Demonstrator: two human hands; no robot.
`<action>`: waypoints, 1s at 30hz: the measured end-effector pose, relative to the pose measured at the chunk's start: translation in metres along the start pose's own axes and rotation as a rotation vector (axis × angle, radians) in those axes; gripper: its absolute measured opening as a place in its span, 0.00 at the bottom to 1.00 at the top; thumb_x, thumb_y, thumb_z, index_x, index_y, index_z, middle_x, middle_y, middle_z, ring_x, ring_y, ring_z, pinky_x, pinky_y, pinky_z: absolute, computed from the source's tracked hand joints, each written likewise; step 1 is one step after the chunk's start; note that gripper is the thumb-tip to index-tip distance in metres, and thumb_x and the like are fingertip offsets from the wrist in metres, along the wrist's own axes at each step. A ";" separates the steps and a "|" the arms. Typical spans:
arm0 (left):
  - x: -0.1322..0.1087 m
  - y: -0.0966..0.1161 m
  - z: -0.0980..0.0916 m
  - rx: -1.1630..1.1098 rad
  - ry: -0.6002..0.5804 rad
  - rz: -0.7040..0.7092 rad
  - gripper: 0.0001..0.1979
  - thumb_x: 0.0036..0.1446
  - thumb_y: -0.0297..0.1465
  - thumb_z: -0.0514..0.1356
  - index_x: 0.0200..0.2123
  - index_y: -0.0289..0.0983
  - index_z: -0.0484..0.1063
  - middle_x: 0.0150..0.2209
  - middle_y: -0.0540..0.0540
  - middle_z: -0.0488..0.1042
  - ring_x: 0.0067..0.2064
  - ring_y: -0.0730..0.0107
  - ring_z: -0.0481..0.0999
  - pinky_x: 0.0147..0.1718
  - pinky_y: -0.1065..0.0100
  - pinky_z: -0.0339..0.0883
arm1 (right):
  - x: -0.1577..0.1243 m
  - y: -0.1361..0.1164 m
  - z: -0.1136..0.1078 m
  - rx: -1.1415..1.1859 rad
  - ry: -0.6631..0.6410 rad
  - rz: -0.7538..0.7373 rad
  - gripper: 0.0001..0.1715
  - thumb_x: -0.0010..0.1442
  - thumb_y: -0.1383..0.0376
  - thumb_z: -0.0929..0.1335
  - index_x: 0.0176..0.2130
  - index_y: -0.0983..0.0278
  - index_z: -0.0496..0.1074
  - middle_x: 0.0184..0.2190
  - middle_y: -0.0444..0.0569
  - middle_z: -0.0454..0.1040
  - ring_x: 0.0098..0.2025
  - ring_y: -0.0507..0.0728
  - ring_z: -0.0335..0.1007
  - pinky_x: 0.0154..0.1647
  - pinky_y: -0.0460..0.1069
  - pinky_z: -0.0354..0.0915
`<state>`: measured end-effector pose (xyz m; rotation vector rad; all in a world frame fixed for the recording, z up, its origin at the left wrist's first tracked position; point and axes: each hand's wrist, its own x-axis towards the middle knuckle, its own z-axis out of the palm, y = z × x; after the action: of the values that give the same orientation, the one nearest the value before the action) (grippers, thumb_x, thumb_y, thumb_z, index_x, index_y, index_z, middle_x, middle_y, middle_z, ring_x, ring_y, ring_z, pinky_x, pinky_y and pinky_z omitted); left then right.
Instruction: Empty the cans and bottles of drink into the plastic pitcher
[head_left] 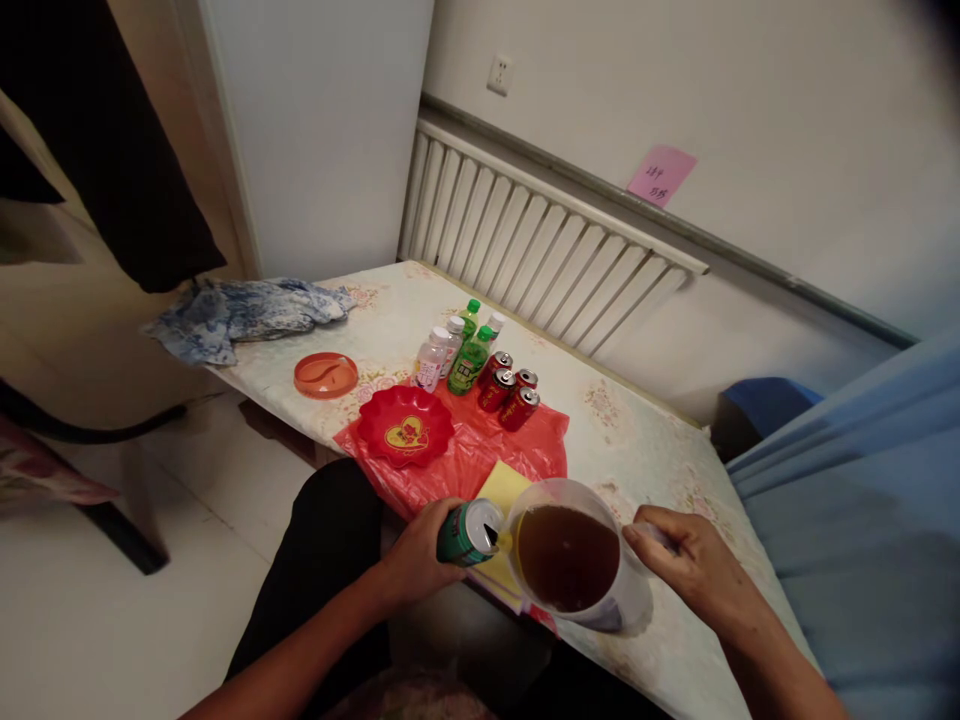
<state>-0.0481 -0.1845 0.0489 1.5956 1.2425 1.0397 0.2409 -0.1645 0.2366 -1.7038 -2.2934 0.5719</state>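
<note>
My left hand (420, 560) is wrapped round a green drink can (469, 532), tipped on its side with its mouth at the rim of a clear plastic jug (592, 600). A thin yellow stream runs from the can into the jug, which holds dark brown liquid. My right hand (686, 565) grips the jug's handle side at the right. The jug stands on the table's near edge, partly over a yellow cloth (504, 487).
A red plastic sheet (480, 445) carries a red heart-marked dish (405, 425), several red cans (510, 392) and small bottles (459, 355). An orange lid (325, 375) and a blue cloth (240, 315) lie at the table's far left. A radiator (540, 250) lines the wall.
</note>
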 end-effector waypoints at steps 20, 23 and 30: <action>0.000 -0.004 0.002 -0.001 0.001 -0.015 0.35 0.38 0.22 0.67 0.53 0.41 0.63 0.52 0.45 0.72 0.53 0.57 0.71 0.54 0.57 0.65 | -0.001 -0.007 0.003 0.012 0.038 0.019 0.22 0.56 0.52 0.62 0.19 0.62 0.55 0.18 0.40 0.50 0.22 0.50 0.48 0.22 0.46 0.47; 0.000 -0.004 0.001 0.010 -0.004 -0.017 0.35 0.38 0.23 0.67 0.53 0.40 0.64 0.51 0.45 0.72 0.53 0.57 0.71 0.54 0.57 0.65 | 0.000 -0.007 0.003 0.016 0.041 0.019 0.23 0.57 0.52 0.62 0.19 0.62 0.55 0.18 0.40 0.50 0.22 0.50 0.48 0.22 0.46 0.47; 0.001 -0.008 0.003 0.007 -0.010 -0.008 0.35 0.39 0.23 0.66 0.54 0.40 0.63 0.52 0.45 0.71 0.54 0.57 0.71 0.55 0.57 0.64 | 0.003 0.000 0.003 0.033 0.005 0.002 0.22 0.56 0.54 0.64 0.19 0.62 0.57 0.17 0.39 0.51 0.21 0.49 0.49 0.21 0.45 0.48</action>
<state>-0.0473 -0.1827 0.0406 1.5982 1.2455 1.0223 0.2388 -0.1617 0.2332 -1.6909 -2.2658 0.6016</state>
